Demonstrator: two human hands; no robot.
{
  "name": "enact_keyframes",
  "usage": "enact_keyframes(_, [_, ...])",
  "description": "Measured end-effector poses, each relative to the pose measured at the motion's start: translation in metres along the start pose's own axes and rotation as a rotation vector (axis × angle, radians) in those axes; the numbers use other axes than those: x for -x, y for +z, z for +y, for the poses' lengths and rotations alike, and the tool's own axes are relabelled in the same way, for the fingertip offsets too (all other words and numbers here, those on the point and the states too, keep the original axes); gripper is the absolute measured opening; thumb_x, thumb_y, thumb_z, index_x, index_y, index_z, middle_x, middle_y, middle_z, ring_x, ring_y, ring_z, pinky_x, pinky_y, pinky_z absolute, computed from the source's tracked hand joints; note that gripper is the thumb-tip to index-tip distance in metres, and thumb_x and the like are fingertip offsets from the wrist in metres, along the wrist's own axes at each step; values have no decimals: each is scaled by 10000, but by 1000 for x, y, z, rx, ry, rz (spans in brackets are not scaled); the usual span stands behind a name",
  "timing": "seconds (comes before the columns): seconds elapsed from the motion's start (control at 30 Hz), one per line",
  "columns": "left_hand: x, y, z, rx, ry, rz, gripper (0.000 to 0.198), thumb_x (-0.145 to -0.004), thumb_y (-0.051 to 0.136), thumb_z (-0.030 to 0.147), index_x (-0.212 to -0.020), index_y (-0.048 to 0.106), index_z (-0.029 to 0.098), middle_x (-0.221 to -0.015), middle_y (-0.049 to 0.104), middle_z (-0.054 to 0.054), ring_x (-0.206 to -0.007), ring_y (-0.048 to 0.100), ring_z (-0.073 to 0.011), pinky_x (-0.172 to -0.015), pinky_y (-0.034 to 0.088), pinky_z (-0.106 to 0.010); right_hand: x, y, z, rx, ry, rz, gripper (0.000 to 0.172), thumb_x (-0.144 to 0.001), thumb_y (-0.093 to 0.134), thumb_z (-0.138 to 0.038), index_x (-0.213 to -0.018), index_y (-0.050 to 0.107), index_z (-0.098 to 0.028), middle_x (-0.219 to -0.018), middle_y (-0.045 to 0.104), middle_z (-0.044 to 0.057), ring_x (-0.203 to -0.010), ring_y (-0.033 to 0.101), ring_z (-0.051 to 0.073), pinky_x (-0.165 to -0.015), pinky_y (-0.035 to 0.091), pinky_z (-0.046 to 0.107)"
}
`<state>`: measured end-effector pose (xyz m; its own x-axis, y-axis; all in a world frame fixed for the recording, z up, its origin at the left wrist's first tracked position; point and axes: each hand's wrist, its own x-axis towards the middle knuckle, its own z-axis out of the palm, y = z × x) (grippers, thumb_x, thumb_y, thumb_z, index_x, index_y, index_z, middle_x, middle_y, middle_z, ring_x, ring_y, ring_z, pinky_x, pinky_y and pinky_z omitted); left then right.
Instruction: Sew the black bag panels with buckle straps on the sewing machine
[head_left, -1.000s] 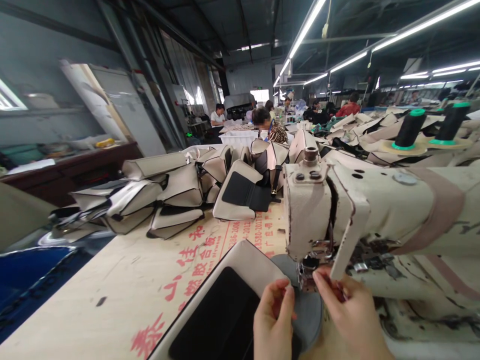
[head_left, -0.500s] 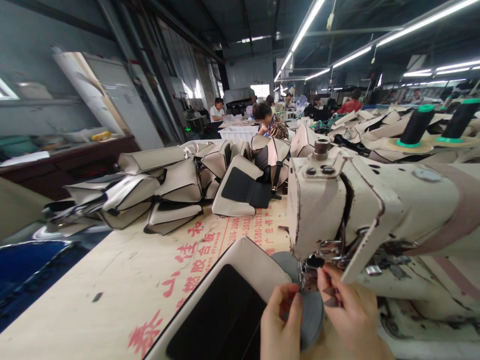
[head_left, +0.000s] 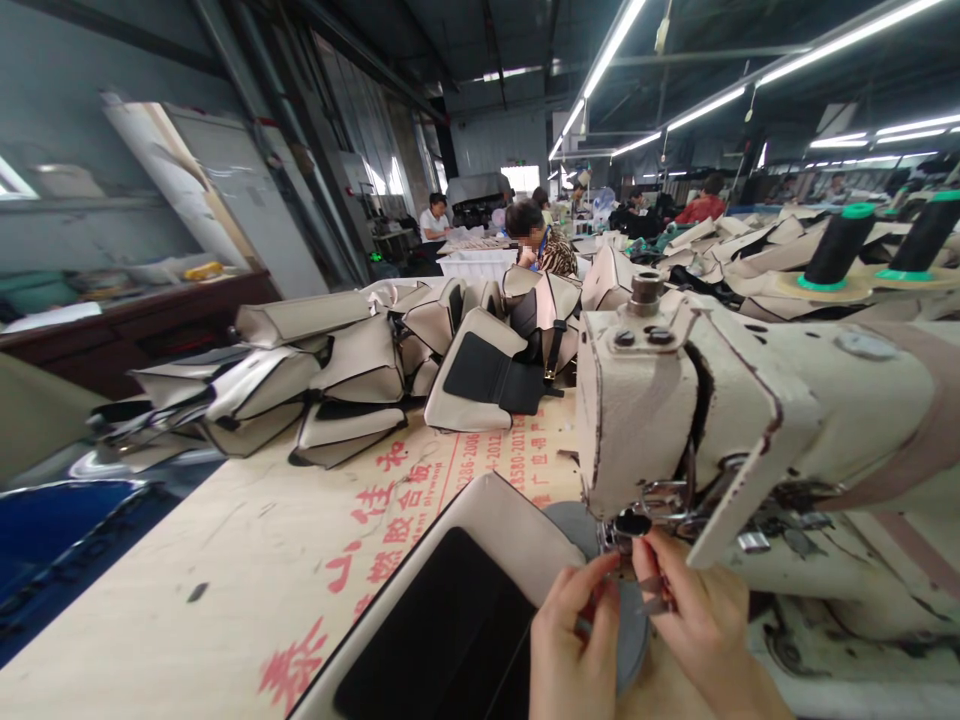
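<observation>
Both hands are at the needle area of a cream sewing machine [head_left: 634, 400]. My left hand [head_left: 574, 640] is closed in a pinch just left of the presser foot; whatever is between its fingertips is too small to make out. Close beside it on the right, my right hand [head_left: 694, 605] pinches near the needle, a dark band around one finger. What that pinch holds, if anything, I cannot make out. A beige bag piece [head_left: 495, 505] with a black panel lies left of my left hand, reaching the grey round bed [head_left: 634, 640] beneath the hands.
A pile of beige bag pieces [head_left: 356, 360] with black edges lies across the back of the plywood table [head_left: 247, 560]. Black thread cones [head_left: 836, 248] stand behind the machine. A blue bin [head_left: 67, 560] sits at the left. Co-workers sit farther back.
My left hand has moved slightly right and up, its fingertips now closer to my right hand and the needle. My right hand stays almost in place. The bag piece has not visibly moved.
</observation>
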<state>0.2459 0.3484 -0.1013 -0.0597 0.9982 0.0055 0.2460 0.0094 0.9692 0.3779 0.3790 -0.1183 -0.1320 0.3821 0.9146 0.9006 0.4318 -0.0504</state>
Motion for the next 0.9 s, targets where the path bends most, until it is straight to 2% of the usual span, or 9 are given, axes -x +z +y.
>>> enact_keyframes(0.17, [-2, 0, 0, -5, 38, -28, 292, -803, 464, 249, -1022, 639, 171, -765, 578, -27, -677, 544, -132, -614, 418, -199, 4, 2, 2, -20, -40, -31, 123, -862, 538, -115, -965, 569, -56, -708, 654, 57, -470, 526, 117, -511, 342, 268])
enact_keyframes(0.4, [-4, 2, -3, 75, 3, -32, 312, -809, 498, 295, -1070, 619, 174, -895, 648, -47, -790, 574, -150, -705, 443, -206, 19, -3, 3, -248, -67, -190, 239, -904, 447, -118, -1112, 517, -25, -786, 639, 98, -633, 577, 153, -618, 399, 283])
enact_keyframes(0.57, [-6, 2, 5, 120, -8, -56, 301, -813, 497, 298, -1051, 640, 180, -892, 659, -42, -836, 585, -162, -763, 453, -222, 21, -6, 2, -287, -84, -181, 247, -913, 410, -109, -1118, 512, -15, -780, 630, 110, -671, 582, 170, -643, 421, 295])
enact_keyframes(0.73, [-7, 3, 10, 105, -28, -52, 285, -812, 507, 282, -1045, 653, 208, -1003, 666, -38, -934, 580, -173, -881, 408, -236, 23, -6, 5, -262, -88, -167, 248, -910, 422, -118, -1116, 513, -14, -814, 631, 119, -676, 591, 170, -634, 428, 290])
enact_keyframes(0.9, [-7, 4, 12, 121, -32, -68, 300, -825, 490, 292, -1068, 642, 204, -970, 667, -38, -907, 577, -168, -855, 418, -238, 25, -4, 7, -247, -114, -172, 276, -923, 401, -156, -1150, 501, -35, -821, 639, 111, -671, 605, 172, -625, 450, 290])
